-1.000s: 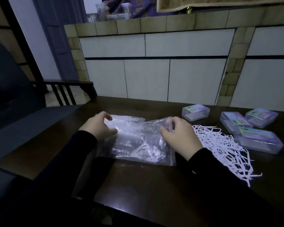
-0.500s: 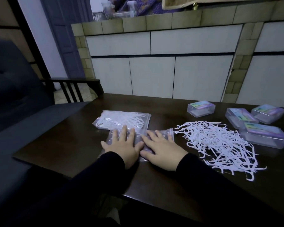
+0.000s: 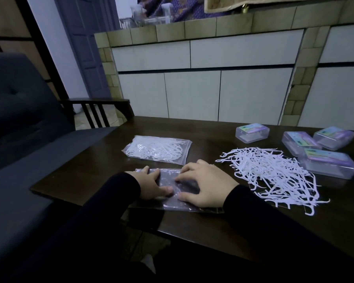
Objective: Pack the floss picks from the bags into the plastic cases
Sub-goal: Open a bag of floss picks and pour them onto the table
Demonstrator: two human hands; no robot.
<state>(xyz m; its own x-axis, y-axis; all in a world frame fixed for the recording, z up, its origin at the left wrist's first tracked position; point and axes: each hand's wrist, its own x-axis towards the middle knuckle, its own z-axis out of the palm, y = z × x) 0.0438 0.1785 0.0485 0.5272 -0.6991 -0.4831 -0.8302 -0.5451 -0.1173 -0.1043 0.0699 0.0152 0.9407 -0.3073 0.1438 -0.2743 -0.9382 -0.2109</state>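
Nearest: both hands flat on an empty bag [image 3: 178,193] at the near table [image 3: 192,227] edge. Left hand [image 3: 151,185] and right hand [image 3: 204,185] have fingers spread and straight, pressing the plastic down, gripping nothing. Right of them, touching nothing, is a loose pile of floss picks [image 3: 274,174], tangled. Beyond the hands, a full bag [image 3: 157,149] is unopened. Far right: four closed plastic cases [image 3: 251,132], none visibly filled yet. Risks, as I read it: right sleeve sweeping the pile and pushing picks off the near edge; tangled picks dragging neighbours when lifted; slick bag sliding off the table once released.
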